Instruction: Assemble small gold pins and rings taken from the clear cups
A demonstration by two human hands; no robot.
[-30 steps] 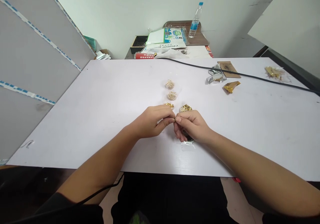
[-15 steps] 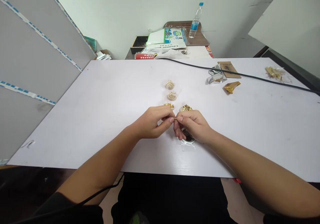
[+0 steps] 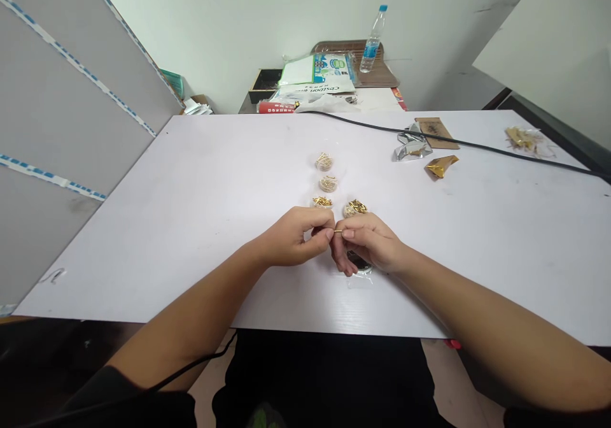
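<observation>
Between my hands is a thin gold-coloured metal pin (image 3: 338, 230), lying roughly level. My left hand (image 3: 308, 234) pinches its left end, thumb against the bent forefinger. Thumb and forefinger of my right hand (image 3: 370, 240) close on the other end, while its lower fingers curl loosely beneath. Just past the hands sit a small tub of short gold pieces (image 3: 322, 202) and another tub of gold pieces (image 3: 356, 208). Under my right hand is a round dark dish (image 3: 359, 260), partly covered by the fingers.
Farther back stand two small clear tubs of pale gold pins, the nearer tub (image 3: 328, 183) and the farther tub (image 3: 323, 161). A black cable (image 3: 372, 125) crosses the white table's back. Beyond it are foil packets (image 3: 411, 146), a gold wrapper (image 3: 442, 166) and a bottle (image 3: 373, 39).
Both hands have shifted slightly down, with the thumbs a little farther apart. More of the gold pin shows between the fingertips, and more of the gold-piece tubs is visible.
</observation>
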